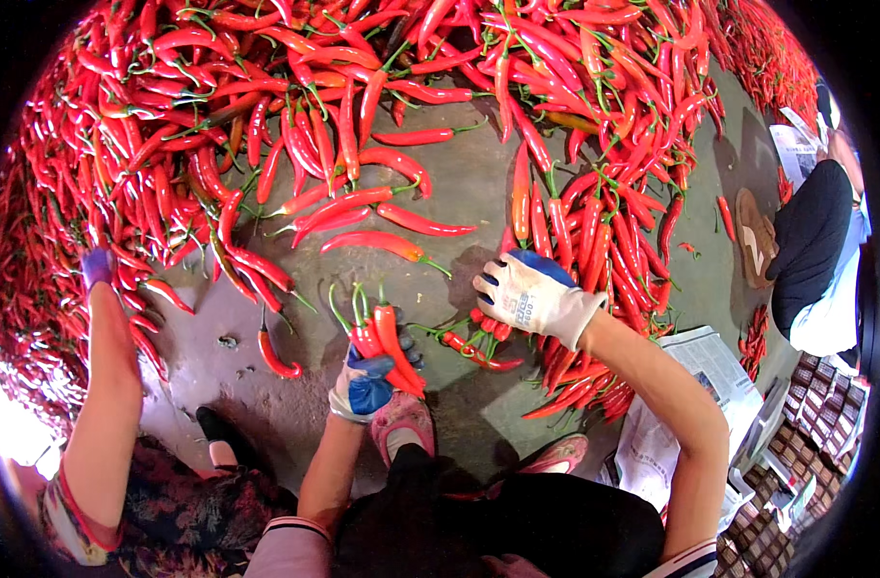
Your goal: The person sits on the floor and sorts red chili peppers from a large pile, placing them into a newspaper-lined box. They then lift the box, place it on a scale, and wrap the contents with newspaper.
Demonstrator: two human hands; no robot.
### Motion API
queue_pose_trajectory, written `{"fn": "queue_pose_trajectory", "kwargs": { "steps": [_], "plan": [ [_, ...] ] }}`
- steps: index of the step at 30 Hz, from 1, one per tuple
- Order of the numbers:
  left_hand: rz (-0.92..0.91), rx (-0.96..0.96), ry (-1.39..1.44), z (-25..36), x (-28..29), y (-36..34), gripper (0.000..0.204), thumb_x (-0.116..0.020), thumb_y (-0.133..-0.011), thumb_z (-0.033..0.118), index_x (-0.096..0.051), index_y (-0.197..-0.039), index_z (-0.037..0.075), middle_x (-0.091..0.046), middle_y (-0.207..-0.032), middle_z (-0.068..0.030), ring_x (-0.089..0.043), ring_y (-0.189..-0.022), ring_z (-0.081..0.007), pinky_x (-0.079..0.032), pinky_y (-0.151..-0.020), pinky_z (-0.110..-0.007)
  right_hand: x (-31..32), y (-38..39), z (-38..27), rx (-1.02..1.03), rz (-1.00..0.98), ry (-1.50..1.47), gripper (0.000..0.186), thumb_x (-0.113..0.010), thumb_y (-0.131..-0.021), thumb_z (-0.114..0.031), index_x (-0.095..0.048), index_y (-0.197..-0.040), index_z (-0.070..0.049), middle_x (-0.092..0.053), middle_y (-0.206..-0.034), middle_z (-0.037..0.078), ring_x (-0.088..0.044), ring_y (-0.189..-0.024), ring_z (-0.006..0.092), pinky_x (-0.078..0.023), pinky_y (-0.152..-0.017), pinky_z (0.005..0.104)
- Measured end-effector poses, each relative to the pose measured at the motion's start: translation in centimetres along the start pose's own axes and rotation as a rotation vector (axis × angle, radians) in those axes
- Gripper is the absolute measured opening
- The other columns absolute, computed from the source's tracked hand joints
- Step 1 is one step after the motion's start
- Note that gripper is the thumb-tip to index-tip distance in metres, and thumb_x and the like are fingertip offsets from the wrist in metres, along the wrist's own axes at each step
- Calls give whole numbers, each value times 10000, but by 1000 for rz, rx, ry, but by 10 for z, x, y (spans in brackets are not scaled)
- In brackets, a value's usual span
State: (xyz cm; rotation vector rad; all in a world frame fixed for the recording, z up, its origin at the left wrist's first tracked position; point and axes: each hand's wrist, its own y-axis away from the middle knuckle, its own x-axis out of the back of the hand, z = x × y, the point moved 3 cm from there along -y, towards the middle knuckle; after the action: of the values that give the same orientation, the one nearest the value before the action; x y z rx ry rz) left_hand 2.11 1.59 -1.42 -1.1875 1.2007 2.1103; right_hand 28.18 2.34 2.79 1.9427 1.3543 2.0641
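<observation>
Gripping a small bunch of red chillies with their green stems pointing up, your left hand sits low in the middle of the view, its white glove with a blue palm closed around their lower ends. Your right hand, in the same kind of glove, reaches forward and down over a few loose chillies on the grey concrete floor; the fingers are curled toward them, but you cannot tell whether anything is pinched between them. The two hands are near each other, not touching.

Just below your left hand your pink shoe shows, and the other shoe lies to the right. A short row of chillies rests under your right forearm, next to a spread newspaper.

Beyond the hands, a huge heap of red chillies covers the floor across the top and left of the view.

At the left, another person's arm stretches to the heap, its purple-gloved hand among the chillies. At the far right a third person in dark clothing sits beside a sandal.
</observation>
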Motion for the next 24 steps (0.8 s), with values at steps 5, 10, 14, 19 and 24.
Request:
{"fn": "queue_pose_trajectory", "kwargs": {
  "steps": [5, 10, 14, 19, 24],
  "plan": [
    [182, -182, -241, 9, -20, -3, 692, -719, -719, 70, -429, -1346, 39, -600, -1133, -99, -603, -998, -281, -505, -895, -467, 44, 25, 9, 52, 508, 32, 334, -653, -676, -225, -599, -986, -112, -580, -1129, 109, -557, -1076, 271, -436, -946, 446],
    [279, -221, -295, 35, -17, -2, 670, -720, -721, 71, -421, -1319, 35, -572, -949, -59, -601, -862, -236, -541, -774, -420, 62, 95, 29, -602, 951, -904, 428, -762, -664, -127, -613, -1061, -61, -672, -936, 68, -649, -856, 223, -514, -797, 368],
    [165, -115, -376, 30, -36, -9, 679, -723, -692, 59, -430, -1303, 29, -594, -1088, -133, -619, -964, -291, -541, -815, -457, -3, 115, 4, -800, 856, -2097, 303, -700, -766, 13, -637, -1062, 28, -690, -964, 61, -654, -809, 126, -530, -741, 275],
    [190, 30, -476, -28, -80, -58, 451, -686, -710, -95, -555, -1139, -46, -670, -1033, -160, -677, -893, -264, -559, -825, -384, -65, 97, -40, -995, 829, -2192, 268, -695, -784, -16, -644, -1045, 17, -686, -933, 40, -643, -795, 123, -520, -749, 268],
    [342, -46, -681, -45, -61, -70, 352, -718, -727, -81, -594, -1052, -23, -690, -978, -81, -673, -854, -173, -548, -790, -308, -59, 95, -46, -923, 723, -1976, 303, -733, -755, -36, -633, -1035, 17, -678, -912, 41, -629, -787, 103, -515, -720, 254]
  ]
}}
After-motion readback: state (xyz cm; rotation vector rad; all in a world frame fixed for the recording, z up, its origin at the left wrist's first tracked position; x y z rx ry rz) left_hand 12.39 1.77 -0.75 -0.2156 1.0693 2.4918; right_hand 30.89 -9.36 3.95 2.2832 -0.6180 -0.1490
